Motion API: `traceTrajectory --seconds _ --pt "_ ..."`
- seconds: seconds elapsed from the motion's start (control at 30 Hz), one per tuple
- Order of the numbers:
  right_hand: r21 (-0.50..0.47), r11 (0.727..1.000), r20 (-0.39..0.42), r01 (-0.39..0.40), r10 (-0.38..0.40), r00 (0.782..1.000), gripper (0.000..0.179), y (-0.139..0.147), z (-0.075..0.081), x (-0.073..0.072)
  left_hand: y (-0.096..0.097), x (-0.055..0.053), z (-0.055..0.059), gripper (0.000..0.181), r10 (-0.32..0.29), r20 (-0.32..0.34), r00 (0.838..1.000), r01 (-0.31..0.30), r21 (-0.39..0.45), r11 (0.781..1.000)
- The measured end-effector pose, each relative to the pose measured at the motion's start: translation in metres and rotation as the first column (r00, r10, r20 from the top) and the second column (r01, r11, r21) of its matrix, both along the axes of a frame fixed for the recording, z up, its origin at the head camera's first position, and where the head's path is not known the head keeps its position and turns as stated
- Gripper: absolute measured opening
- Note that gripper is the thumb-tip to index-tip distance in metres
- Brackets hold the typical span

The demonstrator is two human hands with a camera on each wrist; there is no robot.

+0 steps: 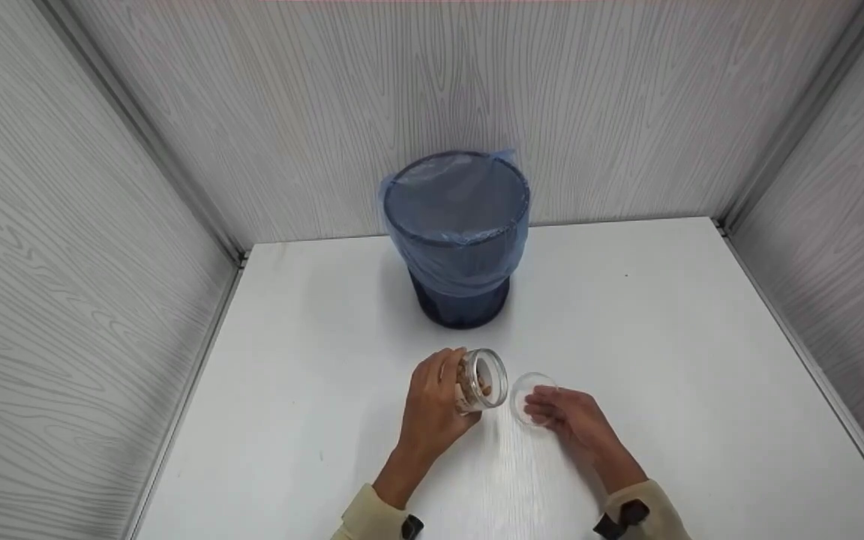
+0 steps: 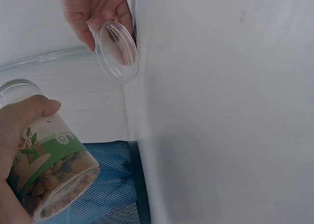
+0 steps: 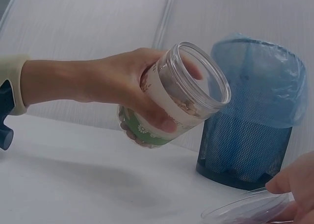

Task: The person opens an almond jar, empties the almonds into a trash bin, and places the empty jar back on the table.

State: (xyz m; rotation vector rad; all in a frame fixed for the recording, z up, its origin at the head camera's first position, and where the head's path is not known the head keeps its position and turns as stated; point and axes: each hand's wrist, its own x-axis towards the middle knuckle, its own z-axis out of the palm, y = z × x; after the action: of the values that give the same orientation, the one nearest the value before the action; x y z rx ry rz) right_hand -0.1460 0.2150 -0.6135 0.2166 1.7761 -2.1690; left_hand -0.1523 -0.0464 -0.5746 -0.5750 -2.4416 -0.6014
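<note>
My left hand point(image 1: 433, 405) grips a clear jar point(image 3: 164, 99) around its side, tilted with its uncapped mouth toward the right. Brown nuts point(image 2: 59, 180), which look like almonds, lie inside behind a green and white flowered label point(image 2: 61, 143). Just right of the jar's mouth, my right hand point(image 1: 571, 416) holds a round clear lid point(image 2: 117, 52) by its edge, thumb on one side and fingers on the other. In the right wrist view only part of that hand point(image 3: 299, 189) shows, with the lid point(image 3: 245, 207) low in the frame.
Behind the hands stands a dark mesh waste bin point(image 1: 462, 307) with a blue plastic bag point(image 1: 454, 262) folded over its rim. It sits on a white table point(image 1: 289, 360) near the back panel point(image 1: 312, 120). Grey wood-grain panels point(image 1: 49, 285) also rise at both sides.
</note>
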Motion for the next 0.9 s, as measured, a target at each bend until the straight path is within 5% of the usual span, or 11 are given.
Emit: traceTrajectory --seconds 0.57,0.9 --pt "0.002 0.999 -0.009 0.054 -0.054 0.998 0.046 0.002 0.0 0.001 -0.001 -0.001 -0.001 0.098 -0.01 -0.009 1.0 0.01 0.001 1.0" --pt "0.202 0.961 -0.064 0.187 -0.178 0.982 0.034 -0.008 0.002 0.0 -0.003 -0.001 -0.002 0.097 -0.013 0.002 1.0 0.013 0.015 1.0"
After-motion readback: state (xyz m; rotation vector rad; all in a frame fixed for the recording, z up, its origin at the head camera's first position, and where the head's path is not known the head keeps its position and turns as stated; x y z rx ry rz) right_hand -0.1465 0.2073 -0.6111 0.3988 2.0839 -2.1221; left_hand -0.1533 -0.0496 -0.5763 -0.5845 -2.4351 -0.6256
